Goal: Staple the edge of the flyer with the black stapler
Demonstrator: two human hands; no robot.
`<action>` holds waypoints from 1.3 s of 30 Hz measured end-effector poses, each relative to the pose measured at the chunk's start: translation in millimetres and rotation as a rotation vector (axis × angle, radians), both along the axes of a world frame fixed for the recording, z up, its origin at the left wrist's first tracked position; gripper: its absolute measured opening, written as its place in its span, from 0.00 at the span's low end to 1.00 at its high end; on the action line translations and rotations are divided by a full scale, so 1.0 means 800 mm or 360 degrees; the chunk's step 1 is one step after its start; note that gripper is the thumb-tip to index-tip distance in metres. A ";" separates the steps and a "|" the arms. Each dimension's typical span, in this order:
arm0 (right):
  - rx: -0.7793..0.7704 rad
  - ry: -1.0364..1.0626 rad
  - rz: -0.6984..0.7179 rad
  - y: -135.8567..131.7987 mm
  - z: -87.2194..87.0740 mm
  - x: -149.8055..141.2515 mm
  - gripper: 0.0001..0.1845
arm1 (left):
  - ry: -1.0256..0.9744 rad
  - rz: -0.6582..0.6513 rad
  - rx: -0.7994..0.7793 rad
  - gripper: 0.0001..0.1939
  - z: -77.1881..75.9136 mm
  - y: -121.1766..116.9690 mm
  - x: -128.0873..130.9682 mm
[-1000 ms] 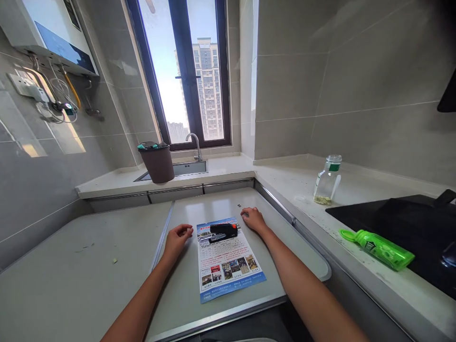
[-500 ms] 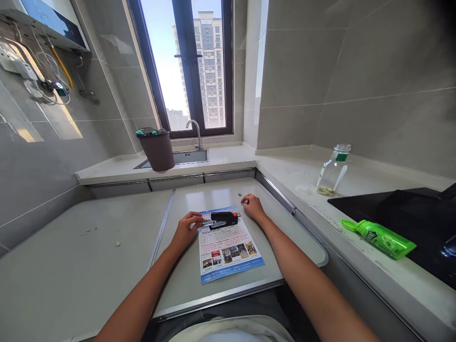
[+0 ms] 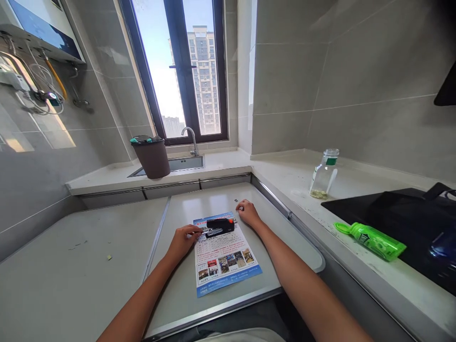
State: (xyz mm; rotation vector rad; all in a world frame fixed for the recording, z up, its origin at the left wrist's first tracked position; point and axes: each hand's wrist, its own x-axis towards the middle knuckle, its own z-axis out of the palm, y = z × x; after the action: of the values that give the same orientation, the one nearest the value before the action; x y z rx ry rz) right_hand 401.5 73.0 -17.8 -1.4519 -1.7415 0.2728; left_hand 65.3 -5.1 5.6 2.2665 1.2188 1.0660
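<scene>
Head view: stapler lies left-to-right, orange end rightward, left hand pinching its silver tip.

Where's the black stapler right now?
Head view, just below centre: the black stapler lies on the blue-edged paper flyer, its silver end at the left hand.

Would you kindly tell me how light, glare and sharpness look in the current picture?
In the head view, the sky through the window is nearly white low in the left pane; pale glare lies on the far part of the table; bright streaks cross the left wall; the top right corner is dark; the fine print on the leaflet is unreadable.
</scene>
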 end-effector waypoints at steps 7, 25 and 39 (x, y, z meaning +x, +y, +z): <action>-0.0011 0.0020 0.0019 -0.001 0.002 -0.001 0.13 | 0.0007 0.0006 0.0042 0.07 0.000 0.002 0.000; -0.0035 -0.0034 0.0059 -0.005 0.004 -0.003 0.13 | 0.0089 0.0071 0.0011 0.06 -0.002 0.004 -0.001; 0.0140 -0.0036 0.0003 -0.010 0.017 -0.007 0.10 | 0.0210 0.0023 -0.0134 0.11 0.014 0.002 -0.030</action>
State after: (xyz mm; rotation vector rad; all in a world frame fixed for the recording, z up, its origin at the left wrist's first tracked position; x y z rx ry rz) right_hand 395.5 65.3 -4.1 -1.3952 -1.7509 0.1790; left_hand 41.5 -3.5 16.5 2.2972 1.3080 0.8644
